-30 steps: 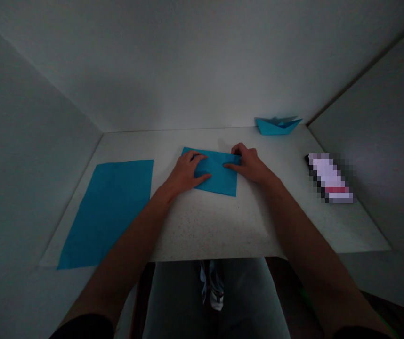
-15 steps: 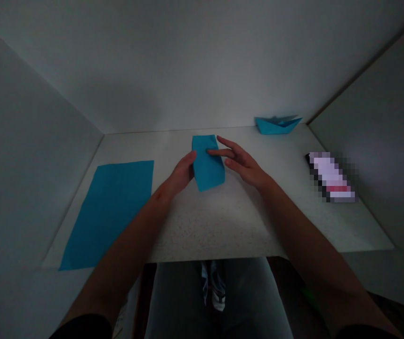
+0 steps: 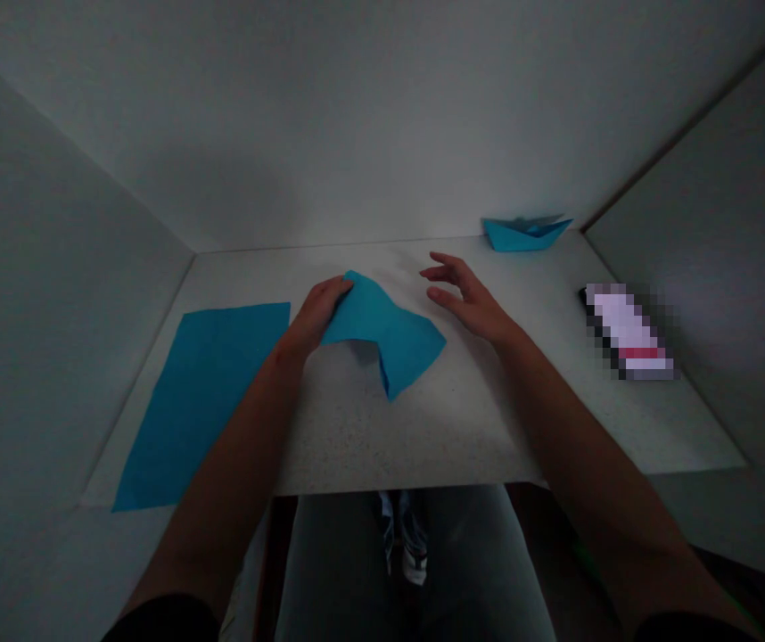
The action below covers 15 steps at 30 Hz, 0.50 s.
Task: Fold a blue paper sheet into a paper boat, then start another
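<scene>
Diagonally, blue paper [image 3: 392,337] runs far-left to near-right, pinched by left hand [image 3: 316,314]; right hand [image 3: 472,301] spread wide.

- The left forearm [image 3: 235,464] and right forearm [image 3: 576,455] are uncovered from above the elbow down to the left hand [image 3: 316,314] and the right hand [image 3: 472,301].
- The left sleeve [image 3: 161,621] is short and dark, nearly black. Only its hem shows, at the bottom edge of the view.
- The right sleeve [image 3: 686,626] is the same dark cloth, a narrow strip low in the right corner.
- The trousers [image 3: 482,571] are pale grey-blue and smooth, covering both thighs below the front edge of the desk [image 3: 423,437].
- Between the knees is what looks like a pale shoe [image 3: 410,557] with darker markings; the light is too dim to tell more.
</scene>
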Available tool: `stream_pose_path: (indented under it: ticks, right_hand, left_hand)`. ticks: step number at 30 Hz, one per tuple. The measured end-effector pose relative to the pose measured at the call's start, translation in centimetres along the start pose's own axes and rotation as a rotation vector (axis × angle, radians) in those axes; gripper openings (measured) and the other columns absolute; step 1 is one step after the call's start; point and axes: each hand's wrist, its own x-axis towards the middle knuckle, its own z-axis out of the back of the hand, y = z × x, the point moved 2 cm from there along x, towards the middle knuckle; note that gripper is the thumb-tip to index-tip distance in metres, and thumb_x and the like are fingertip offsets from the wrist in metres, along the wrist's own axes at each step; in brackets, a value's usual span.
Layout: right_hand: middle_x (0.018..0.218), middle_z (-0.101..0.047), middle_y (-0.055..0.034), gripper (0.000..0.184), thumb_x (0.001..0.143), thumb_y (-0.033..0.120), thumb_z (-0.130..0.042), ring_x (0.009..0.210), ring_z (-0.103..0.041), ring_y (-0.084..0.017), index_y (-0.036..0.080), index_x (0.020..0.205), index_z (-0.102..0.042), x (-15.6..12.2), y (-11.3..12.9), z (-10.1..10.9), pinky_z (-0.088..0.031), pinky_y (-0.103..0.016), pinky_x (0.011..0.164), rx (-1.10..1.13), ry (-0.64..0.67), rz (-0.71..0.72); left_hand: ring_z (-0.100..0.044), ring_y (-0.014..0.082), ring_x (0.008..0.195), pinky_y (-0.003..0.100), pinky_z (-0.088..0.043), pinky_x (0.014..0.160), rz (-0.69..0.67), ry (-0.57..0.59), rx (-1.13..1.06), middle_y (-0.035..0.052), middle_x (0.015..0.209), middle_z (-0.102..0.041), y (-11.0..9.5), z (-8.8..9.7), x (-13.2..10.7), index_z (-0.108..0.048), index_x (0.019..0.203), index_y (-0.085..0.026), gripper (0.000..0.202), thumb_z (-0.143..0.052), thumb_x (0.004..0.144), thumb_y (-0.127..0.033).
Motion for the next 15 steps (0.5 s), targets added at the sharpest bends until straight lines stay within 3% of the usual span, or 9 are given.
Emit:
stream_pose_path:
  ticks: [3,6,11,15]
  right_hand:
    - [0.148,-0.071,-0.0192,0.090,0.099,0.089,-0.052,0.138,-0.064,-0.041,0.026,0.163,-0.056,-0.3,-0.6,-0.3,-0.041,-0.064,0.121,-0.224,0.038,-0.037]
    - [0.146,-0.070,-0.0190,0.080,0.102,0.085,-0.050,0.139,-0.059,-0.044,0.026,0.154,-0.067,-0.5,-0.5,-0.6,-0.038,-0.064,0.120,-0.393,0.072,-0.027]
    - [0.149,-0.068,-0.0131,0.059,0.107,0.074,-0.053,0.137,-0.058,-0.041,0.038,0.148,-0.075,-0.7,0.1,-1.2,-0.038,-0.063,0.118,-0.419,0.192,0.068]
    - [0.155,-0.065,-0.0104,0.047,0.112,0.064,-0.051,0.143,-0.057,-0.039,0.041,0.140,-0.080,-0.9,-0.1,-1.6,-0.037,-0.062,0.120,-0.414,0.285,0.130]
  left_hand:
    - [-0.056,0.0207,0.074,0.034,-0.043,0.068,-0.036,0.002,0.159,0.0024,0.073,-0.058,-0.1,0.7,0.0,-0.060,0.074,-0.023,0.031,-0.059,0.095,-0.045]
    - [-0.057,0.0208,0.074,0.034,-0.040,0.069,-0.053,0.021,0.297,0.0031,0.074,-0.063,-0.1,0.9,-0.2,-0.063,0.073,-0.023,0.032,-0.063,0.094,-0.046]
    - [-0.061,0.0229,0.076,0.036,-0.044,0.071,-0.017,-0.062,0.346,0.0051,0.080,-0.069,0.5,0.1,-0.4,-0.064,0.079,-0.025,0.045,-0.084,0.083,-0.065]
    - [-0.062,0.0233,0.076,0.037,-0.049,0.073,-0.059,-0.095,0.366,0.0038,0.086,-0.071,0.9,-0.8,-0.3,-0.066,0.093,-0.026,0.049,-0.096,0.071,-0.057]
